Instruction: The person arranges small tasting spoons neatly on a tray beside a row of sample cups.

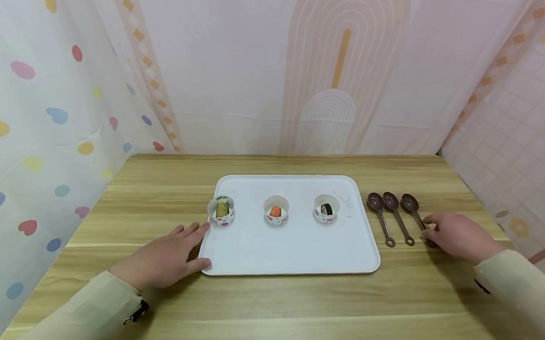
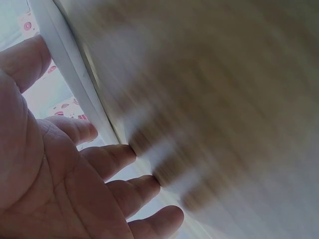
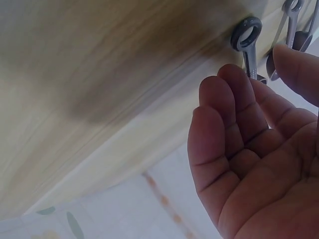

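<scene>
My left hand point(image 1: 165, 256) rests at the left edge of a white tray point(image 1: 284, 249), fingers spread and thumb at the rim. On the tray stand three paper cups in a row: the left cup point(image 1: 223, 220) holds a yellow-green sushi piece point(image 1: 222, 209), the middle cup point(image 1: 277, 220) an orange one point(image 1: 275, 211), the right cup point(image 1: 325, 218) a dark-wrapped roll point(image 1: 326, 209). My right hand point(image 1: 459, 235) is at the handle of the rightmost brown measuring spoon point(image 1: 410, 203). In the right wrist view its thumb stands apart from the spoon's handle point(image 3: 250, 59), fingers bent loosely.
Two more brown measuring spoons, a left one point(image 1: 376, 201) and a middle one point(image 1: 391, 201), lie between the tray and my right hand. All is on a wooden table point(image 1: 277, 310). Patterned curtains point(image 1: 233, 81) hang behind and at both sides.
</scene>
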A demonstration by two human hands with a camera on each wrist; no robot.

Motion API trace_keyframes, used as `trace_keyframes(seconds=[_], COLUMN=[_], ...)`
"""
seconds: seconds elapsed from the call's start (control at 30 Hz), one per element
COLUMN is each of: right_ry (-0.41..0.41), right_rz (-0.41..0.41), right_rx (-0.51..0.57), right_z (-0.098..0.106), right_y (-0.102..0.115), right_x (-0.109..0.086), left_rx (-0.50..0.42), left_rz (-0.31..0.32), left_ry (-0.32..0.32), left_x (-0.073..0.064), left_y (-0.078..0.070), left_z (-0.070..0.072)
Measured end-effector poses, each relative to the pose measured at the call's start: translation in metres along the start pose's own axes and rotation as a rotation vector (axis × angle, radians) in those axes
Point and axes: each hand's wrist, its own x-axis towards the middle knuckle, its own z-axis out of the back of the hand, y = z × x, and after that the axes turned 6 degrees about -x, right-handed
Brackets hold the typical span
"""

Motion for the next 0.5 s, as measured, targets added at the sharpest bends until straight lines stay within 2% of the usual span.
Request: trace_keyframes(seconds=[0.5], right_ry=[0.023], right_rz=[-0.004], right_rx=[-0.025], right_z=[-0.0030], right_y=[0.0017], right_x=[0.0023], left_rx=[0.009], left_rz=[0.009], left_ry=[0.005], left_x=[-0.0001], left_y=[-0.0005], left_z=[0.0001])
